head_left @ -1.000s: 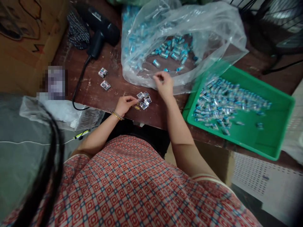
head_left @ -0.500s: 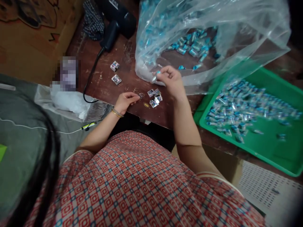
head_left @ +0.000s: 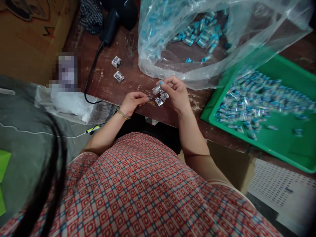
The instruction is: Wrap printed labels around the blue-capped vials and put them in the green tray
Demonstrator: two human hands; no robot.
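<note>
My right hand (head_left: 175, 93) pinches a small clear tube with a blue cap (head_left: 156, 89), tilted over the table edge. My left hand (head_left: 134, 102) is closed, thumb against forefinger, on a small dark-and-clear piece (head_left: 149, 98) too tiny to make out well. Between the hands, partly under the right one, lie several small shiny printed pieces (head_left: 160, 100). Two little stacks of similar printed pieces, a farther stack (head_left: 116, 61) and a nearer stack (head_left: 118, 76), rest on the table to the left. Beyond my right hand, an open clear plastic bag (head_left: 150, 70) contains many blue-capped tubes (head_left: 202, 42).
A green tray (head_left: 256, 148) with many tubes stands at the right, partly under the bag. A black hair dryer (head_left: 111, 28) lies at the back left, its cord hanging over the edge. A cardboard box (head_left: 32, 49) is at the left. A perforated white sheet (head_left: 276, 187) is below right.
My right hand has brought the tube down from the bag's mouth toward my left hand, over the printed pieces. My left hand keeps its pinch. The view has shifted slightly.
</note>
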